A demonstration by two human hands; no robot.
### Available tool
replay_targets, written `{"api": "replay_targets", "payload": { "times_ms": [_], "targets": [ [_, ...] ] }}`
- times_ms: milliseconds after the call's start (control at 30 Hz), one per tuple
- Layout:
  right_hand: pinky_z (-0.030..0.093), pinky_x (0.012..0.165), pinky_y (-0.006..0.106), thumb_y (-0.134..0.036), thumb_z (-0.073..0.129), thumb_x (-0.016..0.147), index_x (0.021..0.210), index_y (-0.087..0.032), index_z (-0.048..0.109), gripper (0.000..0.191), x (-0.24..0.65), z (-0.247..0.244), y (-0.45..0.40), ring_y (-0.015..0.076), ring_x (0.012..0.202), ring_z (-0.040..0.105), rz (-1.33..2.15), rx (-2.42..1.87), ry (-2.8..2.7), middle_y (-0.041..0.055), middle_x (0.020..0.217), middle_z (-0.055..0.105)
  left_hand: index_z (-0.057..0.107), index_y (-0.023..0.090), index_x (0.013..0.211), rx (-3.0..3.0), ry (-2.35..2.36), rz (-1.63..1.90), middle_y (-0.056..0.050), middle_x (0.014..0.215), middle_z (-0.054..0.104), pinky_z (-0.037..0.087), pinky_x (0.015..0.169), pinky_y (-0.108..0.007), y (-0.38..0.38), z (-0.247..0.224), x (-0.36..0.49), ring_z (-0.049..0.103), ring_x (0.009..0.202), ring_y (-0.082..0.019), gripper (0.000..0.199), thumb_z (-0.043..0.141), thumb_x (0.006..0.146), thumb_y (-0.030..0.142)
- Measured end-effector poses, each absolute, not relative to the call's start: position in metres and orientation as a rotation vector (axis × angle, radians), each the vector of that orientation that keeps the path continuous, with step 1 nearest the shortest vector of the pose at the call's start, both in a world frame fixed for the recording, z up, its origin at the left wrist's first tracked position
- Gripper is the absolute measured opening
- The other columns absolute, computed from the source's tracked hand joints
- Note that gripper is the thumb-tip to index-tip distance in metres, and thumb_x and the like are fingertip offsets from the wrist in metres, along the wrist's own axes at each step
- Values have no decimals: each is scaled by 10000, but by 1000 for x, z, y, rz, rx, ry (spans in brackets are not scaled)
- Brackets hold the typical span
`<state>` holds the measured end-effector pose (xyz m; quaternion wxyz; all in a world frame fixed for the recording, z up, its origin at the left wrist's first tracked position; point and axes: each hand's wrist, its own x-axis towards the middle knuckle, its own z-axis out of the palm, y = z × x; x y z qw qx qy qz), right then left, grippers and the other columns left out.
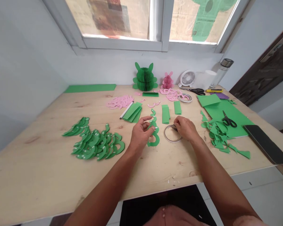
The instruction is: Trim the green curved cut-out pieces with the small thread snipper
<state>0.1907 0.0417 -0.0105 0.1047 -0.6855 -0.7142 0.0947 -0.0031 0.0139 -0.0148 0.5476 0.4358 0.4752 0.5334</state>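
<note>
My left hand (142, 132) pinches a curvy green paper cutout (153, 142) that has small white strips stuck on it. My right hand (185, 126) is closed at the upper right edge of a thin roll of tape (165, 135) lying on the table; a small dark patch shows under its fingertips, too hidden to name. Left of my left hand lies a heap of similar green cutouts (94, 142), many bearing white strips. Folded green paper pieces (165, 113) lie just beyond my hands.
Behind stand a green honeycomb paper figure (145, 78), a pink one (167, 81), a small white fan (187, 78) and a bottle (220, 73). Pink cutouts (121, 102) lie mid-table. To the right are scissors (228, 121), green scraps (218, 133) and a phone (265, 142).
</note>
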Motion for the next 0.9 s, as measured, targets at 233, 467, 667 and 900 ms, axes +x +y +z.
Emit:
{"api": "replay_targets", "payload": {
  "times_ms": [233, 467, 667, 900],
  "targets": [
    [337, 540, 235, -289, 500, 797, 772, -171, 568, 138, 190, -8, 41, 122, 576, 479, 807, -1579, -1702, -13, 644, 552, 555, 159, 1031, 982, 1110, 1295, 55, 614, 505, 432, 488, -199, 14, -12, -3, 503, 559, -98, 468, 671, 581, 216],
    [404, 654, 234, -322, 572, 796, 866, -172, 614, 171, 173, 11, 19, 120, 753, 543, 1386, -1084, -1715, 24, 865, 614, 535, 156, 1090, 917, 1138, 1369, 56, 619, 515, 446, 503, -221, 18, -15, -6, 543, 557, -109, 532, 678, 581, 224],
    [439, 792, 282, -311, 533, 849, 893, -216, 662, 166, 161, 15, 8, 171, 1024, 556, 1447, -900, -2040, 50, 1162, 590, 493, 149, 1117, 887, 1158, 1434, 18, 693, 601, 444, 515, -227, 21, -16, -9, 581, 555, -117, 564, 662, 582, 206],
    [392, 946, 338, -245, 515, 866, 1058, -229, 642, 231, 152, 12, 2, 189, 1176, 474, 1232, -825, -2302, 79, 1202, 564, 499, 151, 1111, 883, 1173, 1457, 23, 687, 599, 422, 513, -211, 21, -18, -7, 582, 564, -110, 559, 671, 582, 208]
  ]
}}
